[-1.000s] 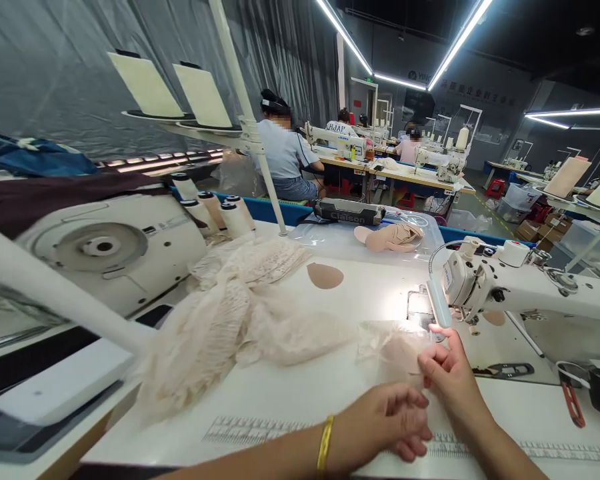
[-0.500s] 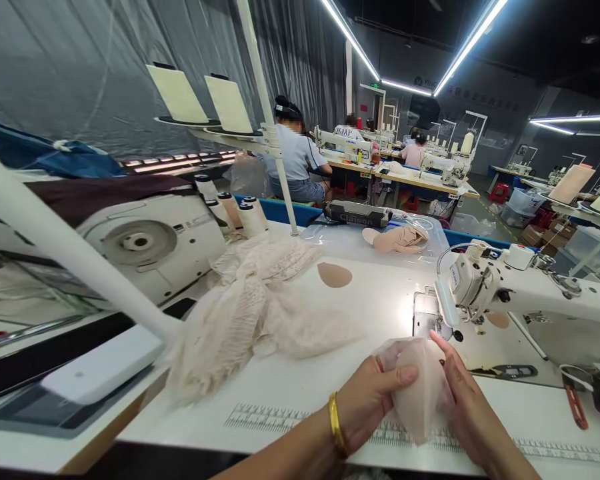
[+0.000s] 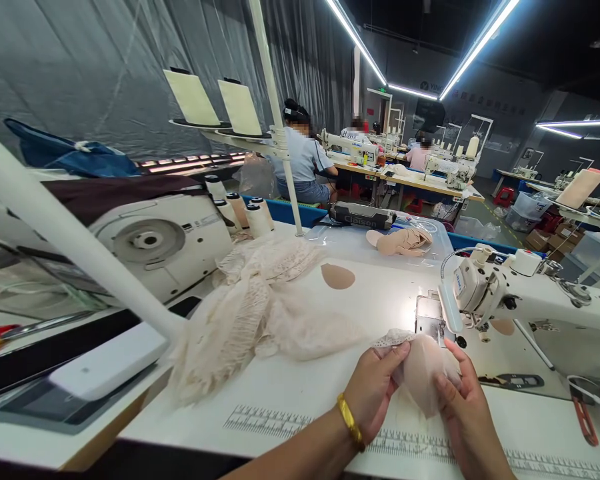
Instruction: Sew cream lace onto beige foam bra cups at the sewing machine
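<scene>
Both hands hold a pale beige bra cup piece with a lace edge (image 3: 423, 370) just above the white sewing table (image 3: 300, 393). My left hand (image 3: 375, 390), with a gold bangle on its wrist, pinches the left side of the piece. My right hand (image 3: 460, 403) grips its right side, fingers curled round it. The piece sits in front of the needle area of the white sewing machine (image 3: 510, 300).
A heap of cream lace fabric (image 3: 250, 313) lies to the left. A beige cup pad (image 3: 337, 276) and more cups (image 3: 403, 241) lie farther back. Thread cones (image 3: 240, 210) stand by another machine (image 3: 150, 240). Scissors (image 3: 583, 410) lie at right. Other people sew at far tables.
My hands picked the thin piece up off the table, brought it together between them and shaped it into a cup. The view shifted slightly left and down.
</scene>
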Demonstrator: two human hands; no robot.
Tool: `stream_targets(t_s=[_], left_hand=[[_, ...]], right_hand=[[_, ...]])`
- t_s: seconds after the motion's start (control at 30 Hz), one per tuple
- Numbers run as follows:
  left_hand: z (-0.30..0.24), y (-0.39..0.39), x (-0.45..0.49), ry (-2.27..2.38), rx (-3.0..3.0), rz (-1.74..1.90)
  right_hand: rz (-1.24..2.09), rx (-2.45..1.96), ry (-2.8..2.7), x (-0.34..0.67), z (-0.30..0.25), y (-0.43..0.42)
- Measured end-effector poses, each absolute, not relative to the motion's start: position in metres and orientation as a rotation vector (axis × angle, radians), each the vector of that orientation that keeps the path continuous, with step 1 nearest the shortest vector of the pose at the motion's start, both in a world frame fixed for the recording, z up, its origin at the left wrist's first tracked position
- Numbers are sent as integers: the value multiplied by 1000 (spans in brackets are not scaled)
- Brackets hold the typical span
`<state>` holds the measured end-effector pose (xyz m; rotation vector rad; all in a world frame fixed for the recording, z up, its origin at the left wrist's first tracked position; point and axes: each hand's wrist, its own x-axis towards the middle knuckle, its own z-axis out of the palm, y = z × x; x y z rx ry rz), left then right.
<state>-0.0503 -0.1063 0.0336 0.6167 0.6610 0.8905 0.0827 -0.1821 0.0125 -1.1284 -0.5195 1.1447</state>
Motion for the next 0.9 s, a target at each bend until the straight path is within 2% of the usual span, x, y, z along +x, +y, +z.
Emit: stream_targets(t_s=[0.9], left_hand=[[42, -107, -38, 561, 638, 771]], right_hand=[[1031, -1076, -504, 82, -8, -174]])
